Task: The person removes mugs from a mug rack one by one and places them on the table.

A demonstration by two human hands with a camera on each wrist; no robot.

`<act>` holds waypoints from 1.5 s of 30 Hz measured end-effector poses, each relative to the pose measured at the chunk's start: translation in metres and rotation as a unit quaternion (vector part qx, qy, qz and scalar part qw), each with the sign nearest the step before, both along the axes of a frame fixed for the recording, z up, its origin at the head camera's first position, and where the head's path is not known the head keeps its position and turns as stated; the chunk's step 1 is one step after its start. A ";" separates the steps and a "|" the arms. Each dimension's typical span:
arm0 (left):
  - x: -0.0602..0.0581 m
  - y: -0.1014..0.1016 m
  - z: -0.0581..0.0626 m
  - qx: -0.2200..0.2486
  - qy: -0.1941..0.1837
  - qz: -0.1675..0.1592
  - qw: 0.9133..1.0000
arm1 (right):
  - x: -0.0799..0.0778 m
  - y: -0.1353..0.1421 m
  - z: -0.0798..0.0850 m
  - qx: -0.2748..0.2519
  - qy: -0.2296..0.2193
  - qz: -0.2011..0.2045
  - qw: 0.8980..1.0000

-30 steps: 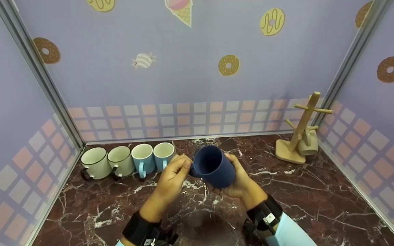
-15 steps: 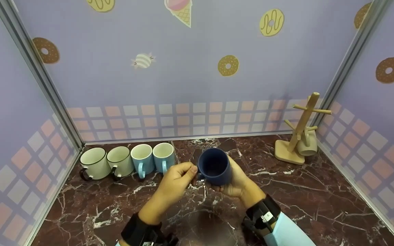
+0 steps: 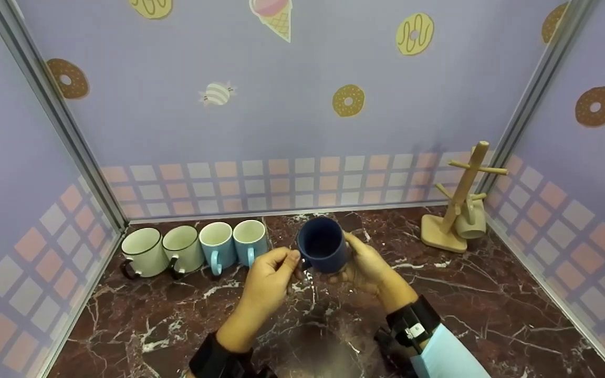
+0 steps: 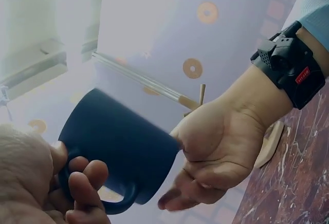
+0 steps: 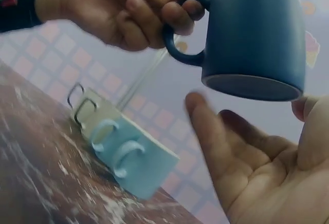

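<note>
A dark blue mug (image 3: 323, 247) is held up above the dark red marbled table, its mouth tipped toward the head camera. My left hand (image 3: 268, 275) pinches its handle (image 5: 180, 49), with fingers hooked through the loop. Beside the mug's right side, my right hand (image 3: 371, 265) has loosely spread fingers. In the right wrist view, the right fingers (image 5: 205, 126) lie below the mug's base, apart from it. The right thumb is close to the mug; whether it touches is hard to tell.
Two white mugs with black handles (image 3: 145, 254) and two light blue mugs (image 3: 217, 247) line the back left. A wooden mug tree (image 3: 462, 194) stands at the back right, a beige mug (image 3: 470, 223) hanging on it. Patterned walls (image 3: 302, 131) enclose the back and sides.
The mug has turned from leaning left toward a more upright hold, then shifted slightly left and up. My right hand has loosened from around it; the left still holds the handle.
</note>
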State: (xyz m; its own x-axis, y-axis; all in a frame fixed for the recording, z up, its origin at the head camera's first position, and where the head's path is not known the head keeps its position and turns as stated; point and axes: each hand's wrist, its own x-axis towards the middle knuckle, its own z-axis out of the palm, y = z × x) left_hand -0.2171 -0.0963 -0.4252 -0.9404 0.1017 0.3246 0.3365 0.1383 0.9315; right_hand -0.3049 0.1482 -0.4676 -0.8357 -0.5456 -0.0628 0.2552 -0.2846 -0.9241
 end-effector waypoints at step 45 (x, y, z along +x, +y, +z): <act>-0.084 0.009 -0.088 0.032 -0.099 0.180 0.978 | -0.009 0.016 -0.006 0.352 0.323 -0.061 0.876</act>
State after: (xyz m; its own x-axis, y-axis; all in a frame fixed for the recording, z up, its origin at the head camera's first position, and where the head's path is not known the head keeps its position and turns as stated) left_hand -0.3006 -0.0875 -0.5136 -0.9566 -0.2625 0.1269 0.0884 0.1534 0.9842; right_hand -0.3139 0.1643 -0.4738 -0.8705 -0.4653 0.1600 -0.3787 0.4259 -0.8217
